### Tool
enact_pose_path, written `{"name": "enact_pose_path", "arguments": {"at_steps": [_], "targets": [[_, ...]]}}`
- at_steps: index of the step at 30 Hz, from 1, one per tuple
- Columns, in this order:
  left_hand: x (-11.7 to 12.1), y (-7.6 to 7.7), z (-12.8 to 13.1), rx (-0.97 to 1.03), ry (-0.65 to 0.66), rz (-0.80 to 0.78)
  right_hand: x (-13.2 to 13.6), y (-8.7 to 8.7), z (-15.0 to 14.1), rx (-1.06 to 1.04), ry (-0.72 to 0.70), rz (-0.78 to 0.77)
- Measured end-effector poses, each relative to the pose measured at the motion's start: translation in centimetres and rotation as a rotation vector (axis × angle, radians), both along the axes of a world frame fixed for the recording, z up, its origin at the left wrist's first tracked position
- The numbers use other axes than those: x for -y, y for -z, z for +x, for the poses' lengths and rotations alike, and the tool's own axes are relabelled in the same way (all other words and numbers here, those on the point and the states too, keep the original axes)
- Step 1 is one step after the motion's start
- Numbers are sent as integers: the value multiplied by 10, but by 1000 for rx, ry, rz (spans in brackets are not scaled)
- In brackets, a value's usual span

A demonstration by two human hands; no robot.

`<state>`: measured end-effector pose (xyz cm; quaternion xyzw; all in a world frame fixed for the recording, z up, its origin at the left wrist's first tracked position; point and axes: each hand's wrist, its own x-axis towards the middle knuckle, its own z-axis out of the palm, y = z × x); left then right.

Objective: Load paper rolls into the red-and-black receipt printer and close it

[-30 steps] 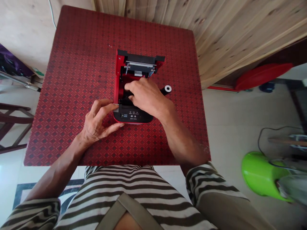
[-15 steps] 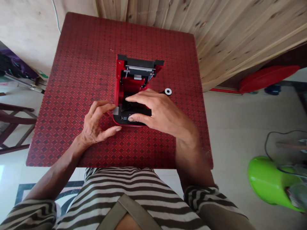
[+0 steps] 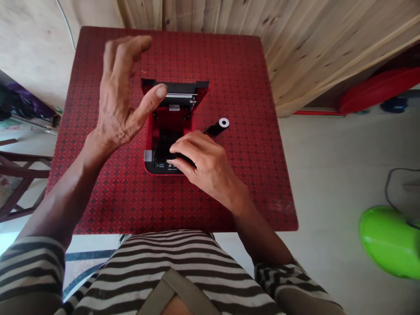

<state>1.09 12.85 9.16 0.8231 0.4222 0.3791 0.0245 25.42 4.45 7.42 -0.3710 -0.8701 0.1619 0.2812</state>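
Head view: bends the fingers point(image 3: 185, 148) of the right hand point(image 3: 207, 164) low over the near part of the device point(image 3: 149, 136), tips close to the thumb point(image 3: 182, 167); cannot tell whether gripping anything dark in the narrow gap; holds the left hand point(image 3: 120, 96) up in the air, fingers apart and thumb well out, gripping nothing; covers the left end of the lid point(image 3: 182, 89) from view with that thumb; cannot tell whether touching it.

Has the lid raised at the far end of the device; has a grey patch point(image 3: 148, 155) on the near left corner, and small white marks on the black panel point(image 3: 157, 169) beside it; has a black roll point(image 3: 217, 129) with a white end just right of the device, near the right hand.

Works at a red patterned table point(image 3: 236, 188); wears striped sleeves point(image 3: 36, 267); has a plank wall point(image 3: 210, 15) beyond, a chair point(image 3: 26, 170) to the left, and, on the floor point(image 3: 328, 175) to the right, something green point(image 3: 389, 243), partly out of view.
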Motion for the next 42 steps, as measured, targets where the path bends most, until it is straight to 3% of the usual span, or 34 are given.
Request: {"name": "enact_pose_path", "arguments": {"at_steps": [4, 8, 13, 17, 25, 30, 34, 36, 39, 42], "targets": [[4, 4, 5, 36, 89, -170, 14, -4, 3, 57, 4, 83], [42, 12, 0, -8, 183, -124, 27, -3, 4, 68, 29, 197], [74, 38, -11, -77, 257, -115, 32, 6, 2, 92, 115, 239], [75, 52, -13, -94, 270, -63, 31, 8, 2, 66, 120, 267], [74, 56, -13, -108, 262, -39, 30, 8, 6, 34, 129, 150], [75, 56, -13, -122, 207, -143, 29, 7, 8, -3, 112, 137], [82, 54, -11, -111, 187, -173, 28, 9, 15, -188, 175, 136], [91, 54, -11, -85, 171, -97, 28, 17, 20, -314, 272, 72], [109, 58, -12, -21, 49, 5, 25, 40, 24, -470, 437, -113], [124, 69, -13, -4, -52, 39, 17, 70, 23, -518, 458, -252]]}}
